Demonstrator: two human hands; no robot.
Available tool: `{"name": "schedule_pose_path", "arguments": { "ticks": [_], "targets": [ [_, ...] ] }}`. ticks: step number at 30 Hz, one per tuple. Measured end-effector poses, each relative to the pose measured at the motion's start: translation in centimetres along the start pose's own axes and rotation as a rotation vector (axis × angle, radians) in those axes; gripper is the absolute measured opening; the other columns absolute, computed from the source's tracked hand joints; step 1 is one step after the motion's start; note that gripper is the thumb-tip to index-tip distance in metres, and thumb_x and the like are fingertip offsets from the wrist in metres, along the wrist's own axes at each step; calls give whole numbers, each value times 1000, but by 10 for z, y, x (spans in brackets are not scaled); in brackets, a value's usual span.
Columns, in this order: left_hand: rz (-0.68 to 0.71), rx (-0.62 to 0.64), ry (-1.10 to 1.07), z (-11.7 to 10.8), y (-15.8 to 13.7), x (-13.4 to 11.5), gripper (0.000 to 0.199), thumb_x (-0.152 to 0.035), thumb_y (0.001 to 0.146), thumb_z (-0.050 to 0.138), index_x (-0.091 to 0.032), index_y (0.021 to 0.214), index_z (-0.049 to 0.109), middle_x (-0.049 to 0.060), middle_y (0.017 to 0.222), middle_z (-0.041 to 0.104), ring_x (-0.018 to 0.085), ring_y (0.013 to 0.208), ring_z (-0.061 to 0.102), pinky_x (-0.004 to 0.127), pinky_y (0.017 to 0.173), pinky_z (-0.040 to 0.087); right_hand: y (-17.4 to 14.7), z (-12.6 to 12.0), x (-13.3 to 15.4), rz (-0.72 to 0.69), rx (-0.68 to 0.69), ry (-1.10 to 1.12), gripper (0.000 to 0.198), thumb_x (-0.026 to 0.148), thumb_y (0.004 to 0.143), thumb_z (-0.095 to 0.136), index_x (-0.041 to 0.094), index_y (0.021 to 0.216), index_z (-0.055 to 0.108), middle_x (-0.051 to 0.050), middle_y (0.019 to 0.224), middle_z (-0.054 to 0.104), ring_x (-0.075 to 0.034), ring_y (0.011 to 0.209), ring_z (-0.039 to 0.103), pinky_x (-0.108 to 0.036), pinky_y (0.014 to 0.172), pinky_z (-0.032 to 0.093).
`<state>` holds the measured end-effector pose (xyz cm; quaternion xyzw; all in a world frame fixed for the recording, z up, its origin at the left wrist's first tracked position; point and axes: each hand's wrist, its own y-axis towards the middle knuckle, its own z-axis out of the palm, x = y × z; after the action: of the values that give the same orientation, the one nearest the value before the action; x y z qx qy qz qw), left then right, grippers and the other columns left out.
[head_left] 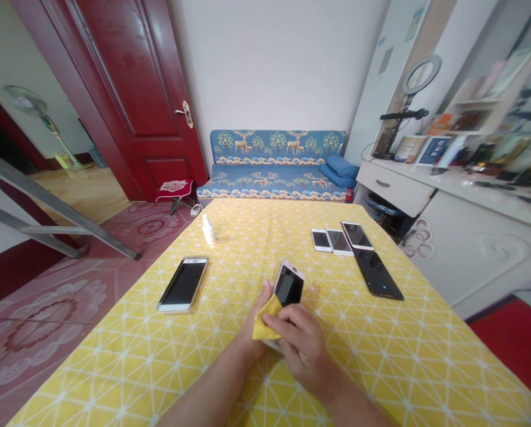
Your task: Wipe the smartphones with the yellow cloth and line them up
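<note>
A smartphone (291, 283) with a dark screen and a pale frame is tilted up above the near part of the table. My left hand (253, 323) is closed around its left side, thumb along the edge; the other fingers are hidden behind it. A small yellow cloth (267, 323) lies over the lower part of the screen. My right hand (303, 344) pinches this cloth and presses it against the phone. To the left, a white-framed smartphone (184, 284) rests screen up, and beyond it stands a small white spray bottle (209, 230).
Several phones lie at the right of the yellow patterned table (247, 237), among them a white phone (358, 235) and a large black phone (378, 273). A blue sofa (276, 172) stands behind the far edge. A white dresser (470, 237) is at the right, a metal ladder (56, 196) at the left.
</note>
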<state>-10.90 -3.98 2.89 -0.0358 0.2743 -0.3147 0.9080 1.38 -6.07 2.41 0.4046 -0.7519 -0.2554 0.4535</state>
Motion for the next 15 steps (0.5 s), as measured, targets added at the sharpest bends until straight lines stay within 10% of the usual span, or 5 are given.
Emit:
{"name": "schedule_pose_path", "arguments": {
  "ticks": [9,15],
  "targets": [
    [0,-53,373,3,-4,8,48,-49,81,60,-17,116,55,12,88,68,22,66,67,30,49,52,-4,-19,-40,235,-264,-238,46,8,90,45,29,130,55,-5,96,57,-19,88,54,-36,79,42],
    [76,7,290,2,-2,2,43,-40,84,56,-16,120,51,16,97,68,30,80,69,39,63,54,-2,-36,-52,601,-493,-96,18,27,91,50,18,88,65,-2,81,57,-17,77,56,-30,70,45]
  ]
}}
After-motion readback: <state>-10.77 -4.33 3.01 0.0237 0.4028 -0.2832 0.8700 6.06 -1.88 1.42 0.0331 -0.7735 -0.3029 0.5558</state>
